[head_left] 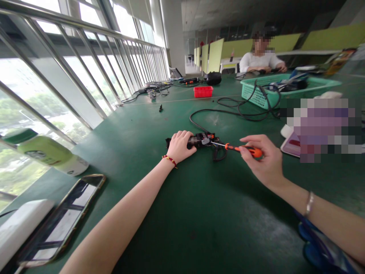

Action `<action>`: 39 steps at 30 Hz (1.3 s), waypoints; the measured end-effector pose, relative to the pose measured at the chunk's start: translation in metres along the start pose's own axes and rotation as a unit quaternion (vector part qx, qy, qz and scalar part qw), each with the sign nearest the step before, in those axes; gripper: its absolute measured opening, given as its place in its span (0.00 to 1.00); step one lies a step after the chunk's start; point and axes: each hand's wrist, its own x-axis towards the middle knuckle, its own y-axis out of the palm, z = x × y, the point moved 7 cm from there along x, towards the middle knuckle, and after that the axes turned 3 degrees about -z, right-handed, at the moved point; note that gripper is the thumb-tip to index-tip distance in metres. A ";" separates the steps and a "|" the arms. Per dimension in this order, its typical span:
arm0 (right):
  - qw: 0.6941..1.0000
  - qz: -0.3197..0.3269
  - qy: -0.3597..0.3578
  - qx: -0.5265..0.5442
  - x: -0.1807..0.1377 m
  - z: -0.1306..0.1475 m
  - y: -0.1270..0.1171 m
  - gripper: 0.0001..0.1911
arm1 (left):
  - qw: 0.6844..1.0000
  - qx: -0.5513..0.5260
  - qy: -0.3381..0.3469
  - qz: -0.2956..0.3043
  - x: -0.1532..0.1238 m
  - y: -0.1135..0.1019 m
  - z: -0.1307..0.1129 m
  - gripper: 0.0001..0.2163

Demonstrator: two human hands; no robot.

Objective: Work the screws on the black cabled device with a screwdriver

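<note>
Lit from the left by daylight through tall windows [122,19], fronted by a metal railing [37,17]. Furnished with a broad green table [199,217] and, farther back, yellow-green partitions [216,55] and a white desk [228,66], beyond a pale column [173,36]. Dim toward the back, under a dark ceiling [228,15].

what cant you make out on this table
All head view:
Black cylindrical device: middle hidden under the left hand.
Orange-and-black screwdriver: tip too small to tell what it touches.
Mint-green plastic basket: lower contents hidden by its wall.
White rectangular block: cut off by left edge.
</note>
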 end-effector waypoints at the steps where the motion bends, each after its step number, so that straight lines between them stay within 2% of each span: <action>1: 1.000 0.012 0.007 -0.007 0.000 0.000 0.001 0.07 | 1.000 0.000 0.000 0.000 0.000 0.000 0.000 0.14; 3: 1.000 0.005 0.001 -0.004 0.000 0.001 0.000 0.08 | 1.000 0.001 0.000 0.000 0.000 0.001 0.000 0.14; 6: 0.999 -0.036 -0.030 0.021 0.001 0.004 -0.004 0.15 | 1.000 0.000 -0.001 0.000 0.000 0.001 0.001 0.14; 8: 0.998 -0.037 -0.036 0.029 0.001 0.005 -0.004 0.17 | 1.000 -0.001 0.000 -0.002 0.000 0.000 0.002 0.14; 12: 1.000 0.004 -0.008 -0.005 0.000 0.001 0.000 0.09 | 1.000 -0.019 -0.007 -0.011 -0.002 -0.004 -0.002 0.15; 14: 1.000 0.021 0.010 -0.008 -0.002 -0.001 0.000 0.06 | 0.999 -0.026 -0.032 -0.025 -0.002 -0.006 -0.005 0.17; 18: 1.000 0.023 0.012 0.005 -0.002 0.000 -0.001 0.04 | 0.993 -0.011 -0.104 -0.050 -0.004 -0.009 -0.011 0.25; 21: 1.000 0.016 0.007 0.015 -0.002 0.001 -0.001 0.06 | 0.991 0.000 -0.124 -0.044 -0.004 -0.009 -0.015 0.27; 26: 1.000 -0.005 0.005 0.016 -0.001 0.001 -0.003 0.08 | 0.996 0.015 -0.088 -0.015 -0.004 -0.006 -0.017 0.25; 32: 1.000 0.007 0.023 0.016 -0.001 -0.002 -0.003 0.05 | 0.997 0.034 -0.063 -0.004 -0.004 -0.005 -0.019 0.23; 39: 0.999 0.032 0.023 0.021 -0.001 -0.002 -0.002 0.08 | 0.998 0.029 -0.062 0.011 -0.002 -0.003 -0.016 0.23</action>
